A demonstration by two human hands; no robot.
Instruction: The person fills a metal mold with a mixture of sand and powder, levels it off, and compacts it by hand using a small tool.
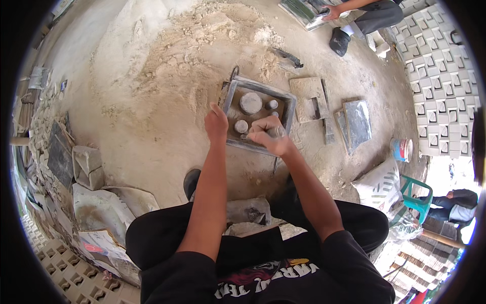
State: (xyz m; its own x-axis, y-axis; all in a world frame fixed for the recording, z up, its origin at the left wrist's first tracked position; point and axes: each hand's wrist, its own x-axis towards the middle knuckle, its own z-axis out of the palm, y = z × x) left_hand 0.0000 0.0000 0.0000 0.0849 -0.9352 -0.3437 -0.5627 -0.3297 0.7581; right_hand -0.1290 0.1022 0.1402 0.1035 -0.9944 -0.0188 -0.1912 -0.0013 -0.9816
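Observation:
A square grey mould frame sits on the dusty ground in front of me. Inside it stand a wide round plug, a smaller round plug and little cylinders near its right wall. My left hand is closed at the frame's left edge, its fingers partly hidden. Over the frame's near right part, my right hand is curled into a fist. A small tip pokes out on its left side, but the hand hides what it belongs to. Part of the inside is covered by this hand.
Loose sandy powder is heaped beyond the frame. Flat plates and dark boards lie to the right, near a bucket and white sack. Another person's hand holds a mould at top right. Patterned blocks are stacked at right.

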